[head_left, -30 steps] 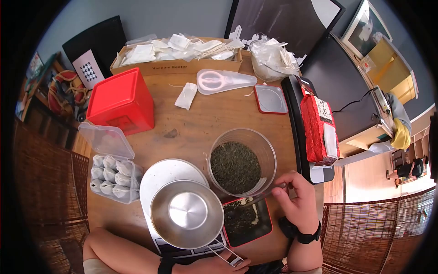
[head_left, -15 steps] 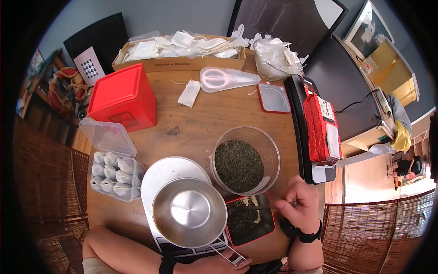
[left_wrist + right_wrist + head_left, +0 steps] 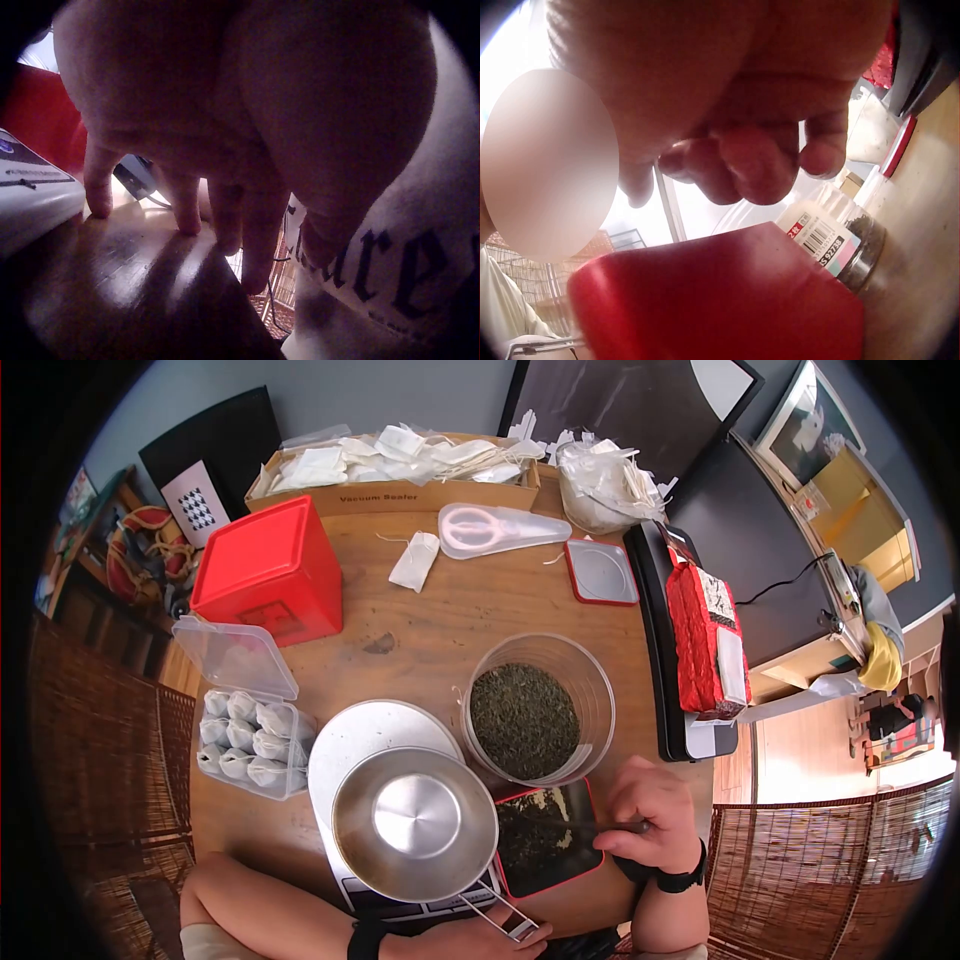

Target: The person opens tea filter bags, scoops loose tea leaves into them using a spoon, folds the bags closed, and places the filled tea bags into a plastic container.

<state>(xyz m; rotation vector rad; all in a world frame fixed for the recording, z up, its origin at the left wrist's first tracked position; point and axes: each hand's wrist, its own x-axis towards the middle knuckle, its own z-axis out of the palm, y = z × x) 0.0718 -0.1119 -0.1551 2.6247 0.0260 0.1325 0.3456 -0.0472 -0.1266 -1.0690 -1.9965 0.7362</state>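
My right hand (image 3: pixel 655 815) pinches a thin dark utensil handle (image 3: pixel 615 826) that reaches left over a red-rimmed black tin (image 3: pixel 570 872) of dark dried leaves and pale bits. Its far end lies among the leaves, its shape unclear. In the right wrist view, curled fingers (image 3: pixel 761 169) hang above the tin's red side (image 3: pixel 727 300). A clear round tub (image 3: pixel 607 705) of green-brown dried leaves stands just behind the tin. My left hand (image 3: pixel 465 940) rests at the table's front edge under the wire handle (image 3: pixel 508 920) of a steel bowl (image 3: pixel 415 825), its fingers (image 3: pixel 187 202) extended downward.
The bowl sits on a white scale (image 3: pixel 340 760). To the left are a clear box of filled tea bags (image 3: pixel 250 745) and a red container (image 3: pixel 270 575). At the back lie a carton of white bags (image 3: pixel 380 495), cased scissors (image 3: pixel 500 532) and a tin lid (image 3: pixel 602 572).
My right hand first holds the utensil near the clear tub's rim, then draws it down over the tin, its far end now among the leaves. The left hand stays put.
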